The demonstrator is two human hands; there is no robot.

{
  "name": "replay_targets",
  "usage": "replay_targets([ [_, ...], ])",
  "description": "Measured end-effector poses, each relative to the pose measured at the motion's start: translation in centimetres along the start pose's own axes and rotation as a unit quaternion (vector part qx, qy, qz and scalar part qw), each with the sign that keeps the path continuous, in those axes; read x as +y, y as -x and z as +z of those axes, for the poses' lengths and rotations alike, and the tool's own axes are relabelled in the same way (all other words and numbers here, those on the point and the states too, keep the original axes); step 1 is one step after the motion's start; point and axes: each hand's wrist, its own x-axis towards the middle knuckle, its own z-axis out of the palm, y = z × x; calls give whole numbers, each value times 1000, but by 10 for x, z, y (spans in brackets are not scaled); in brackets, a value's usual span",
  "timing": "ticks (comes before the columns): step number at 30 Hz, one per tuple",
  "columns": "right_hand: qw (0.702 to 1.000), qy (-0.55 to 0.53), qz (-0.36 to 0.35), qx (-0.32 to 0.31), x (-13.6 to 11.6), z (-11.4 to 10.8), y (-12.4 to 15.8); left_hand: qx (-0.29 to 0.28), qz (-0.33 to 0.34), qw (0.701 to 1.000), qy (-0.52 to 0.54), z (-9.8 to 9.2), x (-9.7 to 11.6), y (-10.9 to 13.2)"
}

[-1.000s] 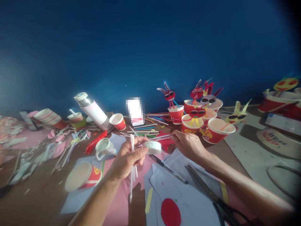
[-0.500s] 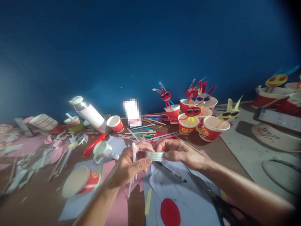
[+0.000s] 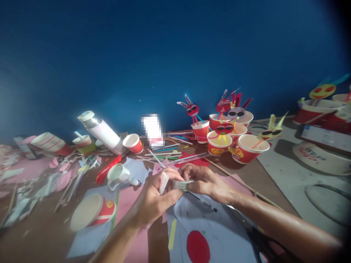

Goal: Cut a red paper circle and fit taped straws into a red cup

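Over the papers, both of my hands meet at a small roll of tape (image 3: 178, 185), whitish with faint green print on its side. My right hand (image 3: 211, 184) pinches the roll's right end between thumb and fingers. Closed around a white strip (image 3: 163, 182), like a flattened straw, my left hand (image 3: 156, 199) also has its thumb against the roll's near left side. Fingers hide part of both things. Just below them a pen (image 3: 204, 203) lies on white paper (image 3: 219, 230), with a red paper oval (image 3: 197, 246) nearer me.
Red paper cups with paper-faced figures (image 3: 219, 142) stand back right. Dark-handled scissors (image 3: 263, 243) lie under my right forearm. To the left are a tipped paper cup (image 3: 89, 212), a tape dispenser (image 3: 120, 176), a red-handled tool (image 3: 108, 169), a leaning thermos (image 3: 102, 133) and paper scraps (image 3: 65, 179).
My hands have drawn slightly closer together around the tape roll. The white strip in my left hand has tilted, and its lower end no longer shows below the hand.
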Motion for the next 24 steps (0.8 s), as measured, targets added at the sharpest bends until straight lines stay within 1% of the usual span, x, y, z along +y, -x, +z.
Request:
replay_targets([
  [3,999,32,35,4,0,0,1,21,-28,999,-29,4,1,1],
  [5,999,22,37,-2,0,1,1,24,-46,998,-38,6,2,2],
  [8,1000,0,8,-4,3,2,0,29,-52,998,-33,8,3,1],
  [12,999,21,-29,4,8,2,1,35,-66,997,-9,8,2,1],
  [15,999,0,-46,-18,10,0,1,37,-89,995,-3,5,0,1],
  [20,996,-62,-46,-52,13,-5,-1,18,-123,991,43,-3,-1,0],
  [24,996,-52,-43,-56,14,-7,-3,0,-144,988,50,-5,-2,0],
])
